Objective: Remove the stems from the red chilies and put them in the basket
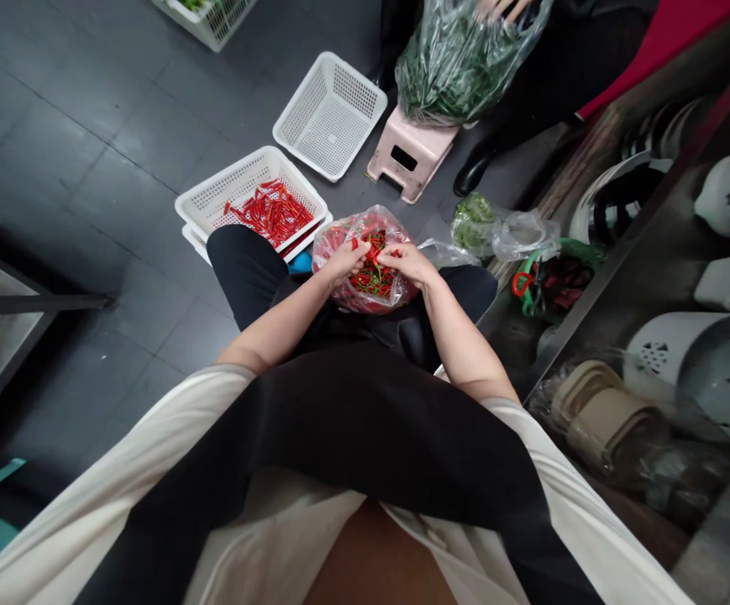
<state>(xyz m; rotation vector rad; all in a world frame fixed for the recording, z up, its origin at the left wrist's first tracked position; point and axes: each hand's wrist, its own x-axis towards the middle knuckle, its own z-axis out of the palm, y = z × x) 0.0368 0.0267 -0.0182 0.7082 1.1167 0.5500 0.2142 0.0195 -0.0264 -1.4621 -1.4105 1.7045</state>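
Between my knees sits a clear plastic bag (365,301) of red chilies with green stems. Over its opening, my left hand (347,259) is closed on red chilies, one poking up by the fingers. My right hand (407,261) pinches a red chili close beside it, the fingertips of both hands nearly touching. To the left of the bag, a white perforated basket (197,202) holds loose red chilies (276,213) and rests on another container.
Beyond is a white basket (330,118). A pink stool (410,151) bears a bag of greens (443,80) under another person's hand (504,8). Right of my knee lie bagged greens (475,220) and a shelf with pots (698,361).
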